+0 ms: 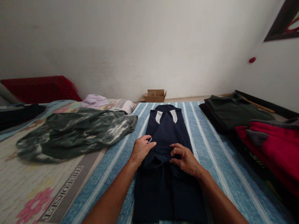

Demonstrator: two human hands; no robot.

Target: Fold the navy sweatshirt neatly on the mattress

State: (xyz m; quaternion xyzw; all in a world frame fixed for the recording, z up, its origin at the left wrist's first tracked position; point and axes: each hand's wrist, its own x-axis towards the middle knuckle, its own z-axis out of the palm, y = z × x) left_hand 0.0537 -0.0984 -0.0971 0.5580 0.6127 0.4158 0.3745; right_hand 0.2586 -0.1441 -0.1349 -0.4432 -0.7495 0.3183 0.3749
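Note:
A long navy garment (163, 137) with white patches near its far end lies folded lengthwise in front of me, its fabric bunched near the middle. My left hand (142, 149) rests on its left edge, thumb and forefinger apart, with a small white mark visible between them. On the right side, my right hand (185, 160) touches the cloth with bent fingers, and a gap shows between thumb and forefinger. The nearer part of the garment spreads between my forearms. Whether any cloth is pinched under the fingertips is hidden.
Beneath lies a blue striped cloth (114, 177). A rumpled grey-green tie-dye garment (77, 133) lies left, near a lilac cloth (94, 101). At right are folded dark clothes (235, 110) and a red garment (277, 146). A cardboard box (154, 98) stands by the wall.

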